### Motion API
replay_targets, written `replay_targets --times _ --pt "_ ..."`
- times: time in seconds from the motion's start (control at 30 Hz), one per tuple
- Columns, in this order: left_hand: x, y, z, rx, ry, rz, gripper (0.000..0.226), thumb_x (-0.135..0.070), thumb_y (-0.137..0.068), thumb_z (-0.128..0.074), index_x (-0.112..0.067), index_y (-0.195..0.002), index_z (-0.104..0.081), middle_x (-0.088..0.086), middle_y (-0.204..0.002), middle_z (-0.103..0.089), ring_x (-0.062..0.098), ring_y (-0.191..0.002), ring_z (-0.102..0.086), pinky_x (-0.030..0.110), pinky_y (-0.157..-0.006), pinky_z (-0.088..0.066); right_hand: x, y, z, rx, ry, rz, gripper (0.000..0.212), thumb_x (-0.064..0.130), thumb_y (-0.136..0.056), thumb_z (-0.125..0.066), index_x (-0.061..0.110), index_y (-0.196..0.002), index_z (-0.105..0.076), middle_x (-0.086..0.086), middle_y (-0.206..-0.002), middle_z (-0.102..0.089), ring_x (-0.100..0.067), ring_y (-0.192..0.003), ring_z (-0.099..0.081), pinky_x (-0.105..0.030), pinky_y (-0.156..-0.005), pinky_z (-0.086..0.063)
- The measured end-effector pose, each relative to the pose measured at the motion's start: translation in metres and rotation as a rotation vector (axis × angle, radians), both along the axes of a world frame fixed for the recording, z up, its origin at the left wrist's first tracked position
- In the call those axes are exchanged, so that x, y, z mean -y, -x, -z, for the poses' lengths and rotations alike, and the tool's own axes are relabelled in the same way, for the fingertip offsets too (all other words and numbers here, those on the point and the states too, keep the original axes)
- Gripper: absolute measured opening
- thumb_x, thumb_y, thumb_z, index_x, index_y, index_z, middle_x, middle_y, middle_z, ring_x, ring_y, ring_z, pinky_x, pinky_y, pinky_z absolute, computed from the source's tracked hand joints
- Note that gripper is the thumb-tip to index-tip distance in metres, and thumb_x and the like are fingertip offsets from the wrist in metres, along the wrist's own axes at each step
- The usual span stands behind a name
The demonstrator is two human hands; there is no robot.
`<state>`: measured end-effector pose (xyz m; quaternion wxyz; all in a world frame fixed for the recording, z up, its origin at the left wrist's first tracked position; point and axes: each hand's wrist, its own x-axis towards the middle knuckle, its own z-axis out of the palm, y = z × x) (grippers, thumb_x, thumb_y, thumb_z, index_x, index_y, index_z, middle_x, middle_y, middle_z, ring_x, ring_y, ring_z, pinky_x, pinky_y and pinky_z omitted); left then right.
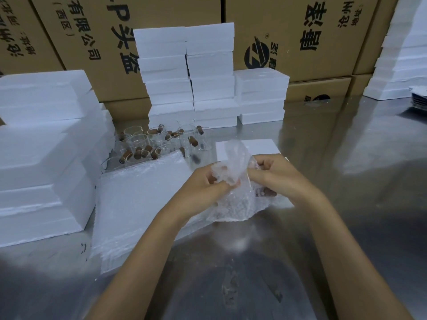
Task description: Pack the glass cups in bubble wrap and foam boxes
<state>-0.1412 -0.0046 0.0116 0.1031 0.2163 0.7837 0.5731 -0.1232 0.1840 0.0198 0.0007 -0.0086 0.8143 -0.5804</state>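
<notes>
My left hand [203,188] and my right hand [275,174] both grip a clear bubble wrap bag [233,199] at the table's middle. A glass cup with a brown wooden handle [265,192] shows through the bag under my right hand. The bag's loose top [233,155] sticks up between my hands. A foam box [245,147] lies just behind the bag. Several glass cups [161,142] with brown handles stand farther back to the left. A stack of bubble wrap bags [138,204] lies to the left of my left arm.
Foam boxes are stacked at the left [41,146], at the back centre [189,72] and at the far right [402,61]. Brown printed cartons [288,31] form a wall behind. The steel table [346,181] spreads to the right.
</notes>
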Motion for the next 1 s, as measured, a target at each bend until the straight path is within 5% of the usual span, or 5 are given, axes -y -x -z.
replay_targets --times 0.37,0.53,0.73,0.9,1.0 --pt "-0.015 -0.001 0.008 -0.197 0.185 -0.129 0.028 -0.027 -0.075 -0.078 -0.013 -0.096 -0.067 0.016 -0.096 -0.066 0.030 -0.091 -0.065 0.047 -0.077 -0.053 -0.004 0.000 -0.004 -0.119 -0.014 -0.200 0.008 0.019 -0.072 -0.072 0.022 -0.079 -0.070 0.001 -0.083 -0.064 -0.008 -0.074 -0.053 -0.025 -0.070 -0.043" --pt "0.002 0.003 -0.002 0.040 0.175 -0.070 0.044 -0.005 -0.076 -0.077 -0.028 -0.107 -0.056 -0.002 -0.099 -0.052 0.009 -0.074 -0.048 0.017 -0.065 -0.045 0.011 0.004 0.009 -0.052 -0.420 -0.116 0.016 0.018 -0.072 -0.075 0.031 -0.064 -0.069 0.008 -0.090 -0.048 0.003 -0.081 -0.044 -0.015 -0.065 -0.032" --pt "0.005 -0.005 -0.009 -0.340 0.337 -0.089 0.014 -0.015 -0.080 -0.074 -0.026 -0.072 -0.068 -0.014 -0.083 -0.060 0.002 -0.074 -0.053 0.009 -0.062 -0.039 0.012 -0.001 0.006 -0.102 -0.537 -0.174 0.011 0.027 -0.075 -0.072 0.034 -0.067 -0.068 0.013 -0.093 -0.053 -0.002 -0.093 -0.043 -0.016 -0.071 -0.035" --pt "-0.005 -0.009 0.004 -0.573 0.659 -0.051 0.022 -0.016 -0.085 -0.054 -0.016 -0.067 -0.066 -0.003 -0.072 -0.063 0.011 -0.080 -0.048 0.034 -0.065 -0.043 -0.003 -0.011 -0.019 -0.159 -0.161 -0.118 0.024 0.034 -0.078 -0.057 0.027 -0.071 -0.079 0.006 -0.090 -0.066 -0.005 -0.074 -0.055 -0.022 -0.073 -0.045" --pt "-0.004 -0.011 0.004 -0.596 0.679 -0.048 0.027 -0.020 -0.086 -0.049 -0.016 -0.061 -0.059 0.000 -0.065 -0.055 0.010 -0.076 -0.047 0.034 -0.058 -0.038 0.003 -0.015 -0.019 -0.100 -0.306 -0.096 0.033 0.032 -0.081 -0.051 0.026 -0.064 -0.078 -0.008 -0.059 -0.051 -0.007 -0.054 -0.042 -0.019 -0.061 -0.042"
